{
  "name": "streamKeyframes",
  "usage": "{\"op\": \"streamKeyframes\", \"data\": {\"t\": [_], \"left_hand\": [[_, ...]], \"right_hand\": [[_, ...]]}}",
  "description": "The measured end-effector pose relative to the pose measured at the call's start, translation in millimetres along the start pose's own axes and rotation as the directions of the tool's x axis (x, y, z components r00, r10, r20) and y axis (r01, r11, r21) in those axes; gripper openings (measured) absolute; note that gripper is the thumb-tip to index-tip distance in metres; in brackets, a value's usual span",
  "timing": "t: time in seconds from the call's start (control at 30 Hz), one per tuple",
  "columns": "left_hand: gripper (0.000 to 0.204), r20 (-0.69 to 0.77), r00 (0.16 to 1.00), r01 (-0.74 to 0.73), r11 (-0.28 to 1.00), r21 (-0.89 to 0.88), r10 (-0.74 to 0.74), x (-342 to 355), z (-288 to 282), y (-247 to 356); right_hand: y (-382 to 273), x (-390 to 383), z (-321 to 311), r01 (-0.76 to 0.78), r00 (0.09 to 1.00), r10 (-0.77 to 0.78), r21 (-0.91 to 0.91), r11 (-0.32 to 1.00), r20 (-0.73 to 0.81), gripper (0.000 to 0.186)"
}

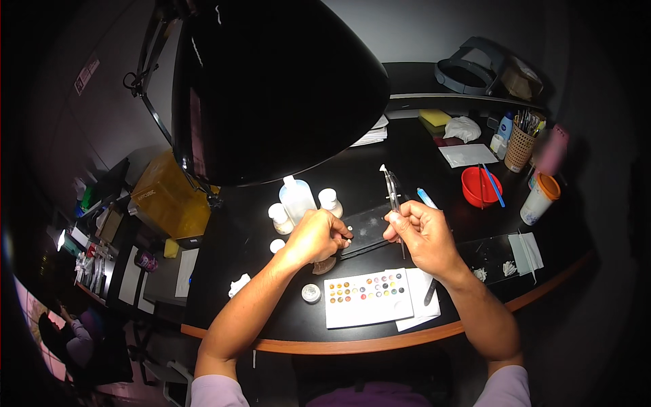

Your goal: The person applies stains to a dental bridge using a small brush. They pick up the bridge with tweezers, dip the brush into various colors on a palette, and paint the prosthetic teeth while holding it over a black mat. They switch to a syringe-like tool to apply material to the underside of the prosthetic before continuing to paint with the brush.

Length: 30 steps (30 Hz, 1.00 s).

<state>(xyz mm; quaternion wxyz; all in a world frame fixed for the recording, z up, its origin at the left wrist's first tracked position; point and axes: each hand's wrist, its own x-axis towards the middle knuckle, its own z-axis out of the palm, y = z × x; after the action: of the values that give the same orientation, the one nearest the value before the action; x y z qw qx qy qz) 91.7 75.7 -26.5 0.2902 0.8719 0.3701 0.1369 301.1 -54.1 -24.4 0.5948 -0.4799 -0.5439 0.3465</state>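
Note:
My right hand (427, 237) grips slim metal tweezers (391, 188) pointing up and away. A small white piece (382, 168) sits at their far tip. My left hand (313, 236) is lower and to the left, its fingers bent together beside a dark flat slab (369, 227). A tiny pale thing shows at those fingertips, too small to name. Just beyond the left hand stand a pale squeeze bottle (297, 197) and two small white-capped bottles, one at the left (279, 218) and one at the right (329, 201). Nearer me lies a white palette (366, 312) with rows of coloured dabs.
A large black lamp shade (271, 88) hangs over the far left. Near the palette sits a small round jar (310, 293). A red bowl (473, 197) holding thin sticks, an orange-lidded container (539, 200) and a woven brush holder (521, 150) stand right. The desk has a wooden edge (352, 347).

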Motion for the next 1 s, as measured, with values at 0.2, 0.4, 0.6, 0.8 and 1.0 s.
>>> {"op": "streamKeyframes", "data": {"t": [0.2, 0.4, 0.6, 0.8, 1.0], "left_hand": [[0.028, -0.026, 1.000, 0.015, 1.000, -0.024, -0.016, -6, -12, -2], [0.034, -0.116, 0.990, 0.074, 0.994, -0.086, -0.084, -31, -48, 6], [0.052, -0.040, 0.997, 0.064, 0.998, 0.013, -0.064, -56, -35, -8], [0.058, -0.027, 0.996, 0.083, 0.995, 0.060, -0.082, -58, -19, -14], [0.062, 0.007, 0.986, 0.164, 0.984, 0.061, -0.165, -56, -15, -8]], "right_hand": [[1, 1, 1, -0.007, 1.000, 0.007, -0.009, 1.000, 0.001, 0.019], [-1, 0, 0, -0.019, 1.000, 0.019, -0.024, 1.000, 0.002, 0.019], [1, 0, 3, -0.039, 0.999, 0.039, -0.014, 0.999, 0.010, 0.017], [1, -1, 6, -0.119, 0.992, 0.120, -0.026, 0.993, 0.035, 0.016], [-3, -6, 10, -0.192, 0.978, 0.190, 0.021, 0.981, 0.083, 0.017]]}}
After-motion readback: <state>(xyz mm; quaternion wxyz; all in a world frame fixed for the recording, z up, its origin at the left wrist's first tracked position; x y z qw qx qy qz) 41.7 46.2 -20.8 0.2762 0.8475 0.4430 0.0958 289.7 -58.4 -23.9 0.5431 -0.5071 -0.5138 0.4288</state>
